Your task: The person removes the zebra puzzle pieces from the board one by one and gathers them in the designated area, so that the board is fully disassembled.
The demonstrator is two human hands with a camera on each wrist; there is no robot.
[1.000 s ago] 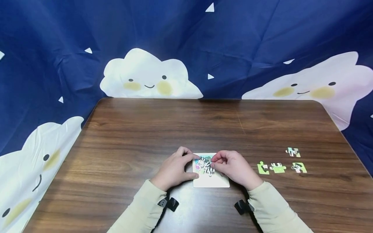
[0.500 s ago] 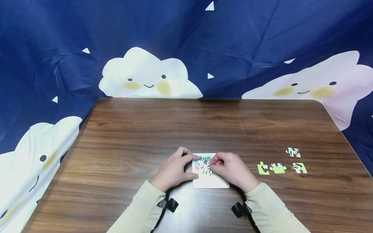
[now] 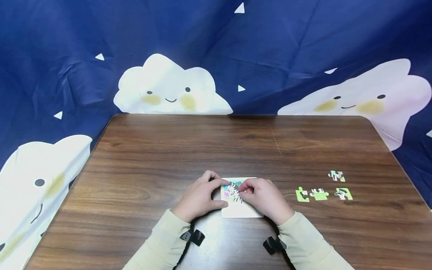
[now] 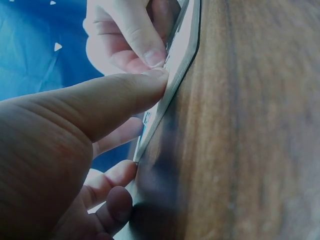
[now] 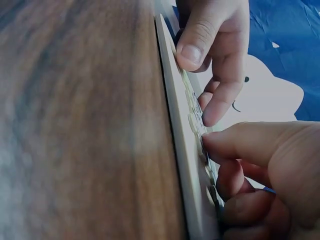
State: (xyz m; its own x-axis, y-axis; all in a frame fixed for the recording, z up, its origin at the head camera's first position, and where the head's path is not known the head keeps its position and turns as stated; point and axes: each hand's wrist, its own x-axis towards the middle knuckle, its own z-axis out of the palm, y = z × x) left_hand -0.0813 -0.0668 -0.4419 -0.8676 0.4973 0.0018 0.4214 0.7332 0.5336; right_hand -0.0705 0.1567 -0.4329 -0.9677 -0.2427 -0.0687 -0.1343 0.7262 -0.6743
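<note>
A small square puzzle board (image 3: pixel 242 213) lies on the table, its upper part covered with joined zebra puzzle pieces (image 3: pixel 231 189) and its lower part bare white. My left hand (image 3: pixel 198 195) stands at the board's left side. Its thumb presses on the board's face near the edge, and the index finger rests on the upper left pieces. From the right, my right hand (image 3: pixel 264 197) pinches a puzzle piece between thumb and index finger at the right of the joined ones. That piece is mostly hidden by the fingers. In the right wrist view, both hands (image 5: pixel 250 145) meet closely over the pieces.
Loose puzzle pieces lie to the right: a green one (image 3: pixel 302 194), a green and striped one (image 3: pixel 319 194), another green one (image 3: pixel 343 193), and one farther back (image 3: pixel 337 176). The brown wooden table (image 3: pixel 162 150) ends before a blue cloth (image 3: pixel 256 45) with clouds.
My right hand has shifted slightly left and closer to the joined pieces, the pinched piece with it. My left hand keeps its place on the board. The head view has turned slightly.
</note>
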